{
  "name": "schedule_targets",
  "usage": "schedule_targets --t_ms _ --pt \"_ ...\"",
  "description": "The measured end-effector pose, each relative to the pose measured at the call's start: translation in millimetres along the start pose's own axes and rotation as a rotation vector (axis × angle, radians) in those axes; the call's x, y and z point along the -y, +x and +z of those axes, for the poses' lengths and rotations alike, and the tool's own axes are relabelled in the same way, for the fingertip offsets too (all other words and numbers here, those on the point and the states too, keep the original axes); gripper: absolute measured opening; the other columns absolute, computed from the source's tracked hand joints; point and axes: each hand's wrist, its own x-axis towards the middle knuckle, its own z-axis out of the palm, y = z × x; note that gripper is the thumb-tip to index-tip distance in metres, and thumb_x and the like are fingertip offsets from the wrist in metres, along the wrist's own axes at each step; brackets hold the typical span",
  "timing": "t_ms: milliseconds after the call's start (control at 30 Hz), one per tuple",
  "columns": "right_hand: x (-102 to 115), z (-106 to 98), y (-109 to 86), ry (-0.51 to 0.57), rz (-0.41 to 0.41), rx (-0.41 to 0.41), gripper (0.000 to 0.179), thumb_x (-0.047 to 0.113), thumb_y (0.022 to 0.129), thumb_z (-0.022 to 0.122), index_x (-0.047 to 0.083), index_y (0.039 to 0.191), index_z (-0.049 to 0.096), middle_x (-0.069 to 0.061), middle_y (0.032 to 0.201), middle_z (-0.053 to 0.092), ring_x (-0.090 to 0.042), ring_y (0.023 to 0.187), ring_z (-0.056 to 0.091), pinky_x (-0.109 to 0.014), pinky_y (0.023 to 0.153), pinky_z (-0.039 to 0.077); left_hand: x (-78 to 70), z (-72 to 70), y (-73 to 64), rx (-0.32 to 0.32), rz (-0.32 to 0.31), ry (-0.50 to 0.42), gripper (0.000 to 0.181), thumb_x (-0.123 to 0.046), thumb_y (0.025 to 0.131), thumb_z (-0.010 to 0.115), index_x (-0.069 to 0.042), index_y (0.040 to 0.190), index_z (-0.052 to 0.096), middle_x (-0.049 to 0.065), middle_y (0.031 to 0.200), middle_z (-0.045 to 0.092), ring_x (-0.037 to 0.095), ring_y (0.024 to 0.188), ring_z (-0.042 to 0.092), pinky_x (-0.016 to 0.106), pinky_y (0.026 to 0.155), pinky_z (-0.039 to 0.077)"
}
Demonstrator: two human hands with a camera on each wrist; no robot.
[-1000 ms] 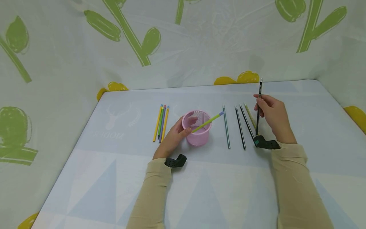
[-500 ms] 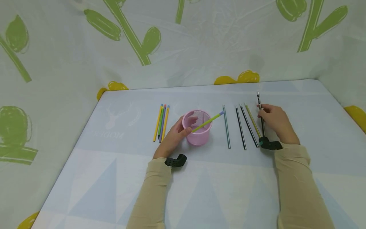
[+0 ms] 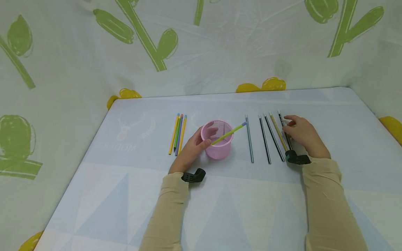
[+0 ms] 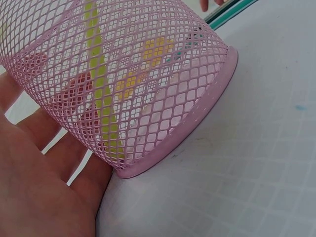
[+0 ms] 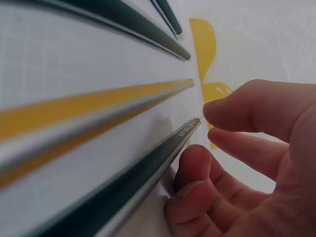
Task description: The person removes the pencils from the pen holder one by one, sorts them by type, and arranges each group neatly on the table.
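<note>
My left hand (image 3: 190,150) grips a pink mesh pencil cup (image 3: 217,152), thumb at its rim and fingers round the far side. A lime-green pencil (image 3: 230,132) with a blue end leans inside the cup and sticks out to the right. In the left wrist view its lower end shows through the mesh, close to the cup's base. At the right, a black pencil (image 3: 281,118) lies on the table. My right hand (image 3: 304,135) is just beside it with loosely bent fingers. The right wrist view shows the fingertips (image 5: 195,160) right along the pencil's far end, none wrapped round it.
Left of the pencil cup lie several coloured pencils: a yellow pencil (image 3: 173,134) and others. To its right are a teal pencil (image 3: 249,139), two dark pencils (image 3: 265,139) and a gold pencil (image 3: 276,127). A patterned cloth (image 3: 220,216) covers the table.
My right hand has lowered the black pencil from upright down to the table, right of the gold one, and let go of it. The left hand and cup stay put.
</note>
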Motion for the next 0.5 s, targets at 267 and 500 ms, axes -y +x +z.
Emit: schedule_targets --t_ms 267,500 --pt "10 -4 -5.9 0.171 -0.015 -0.003 0.054 0.036 0.093 0.039 0.007 0.138 0.030 -0.018 0.116 0.043 -0.027 0.079 0.051 -0.033 0.066 0.042 0.3 -0.3 -0.4 0.001 -0.005 0.009 0.070 -0.049 0.083 0.053 -0.016 0.139 0.028 0.010 0.135 0.040 0.020 0.126 0.033 0.040 0.101 0.028" --pt "18 -3 -6.1 0.284 -0.076 -0.009 0.056 0.042 0.091 0.042 0.011 0.136 0.034 -0.014 0.115 0.048 -0.026 0.085 0.053 -0.028 0.071 0.047 0.9 -0.3 -0.1 -0.005 -0.016 0.018 0.070 -0.051 0.083 0.053 -0.017 0.139 0.028 0.008 0.135 0.040 0.018 0.127 0.032 0.040 0.100 0.028"
